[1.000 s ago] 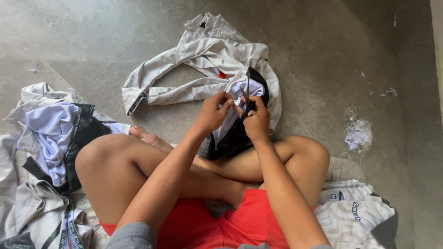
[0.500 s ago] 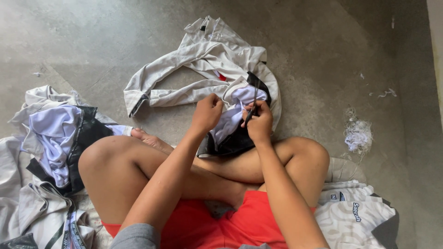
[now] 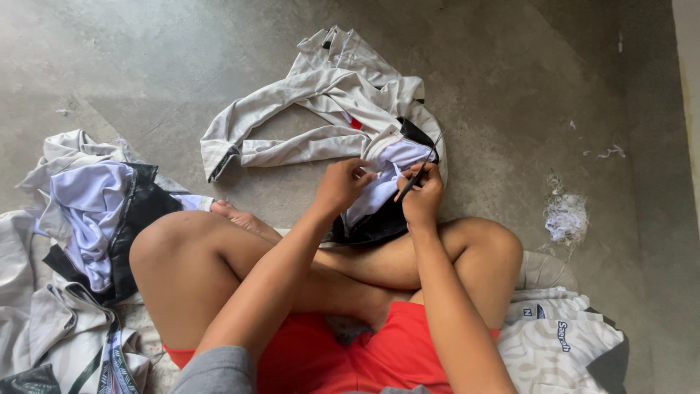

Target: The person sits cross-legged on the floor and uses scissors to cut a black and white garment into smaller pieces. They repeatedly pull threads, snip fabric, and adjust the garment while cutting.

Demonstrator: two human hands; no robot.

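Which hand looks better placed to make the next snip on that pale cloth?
Probably the right hand: it holds the thin dark scissor-like tool against the pale lilac-white garment, while the left hand only pinches the cloth.

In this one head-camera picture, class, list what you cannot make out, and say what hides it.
1. The thin dark tool in the right hand: too small to identify.
2. The part of the light garment being worked on: covered by the left hand and right hand.
3. The clothes pile: cut off by the left and bottom edges.
4. The pale scrap heap: too small to identify.
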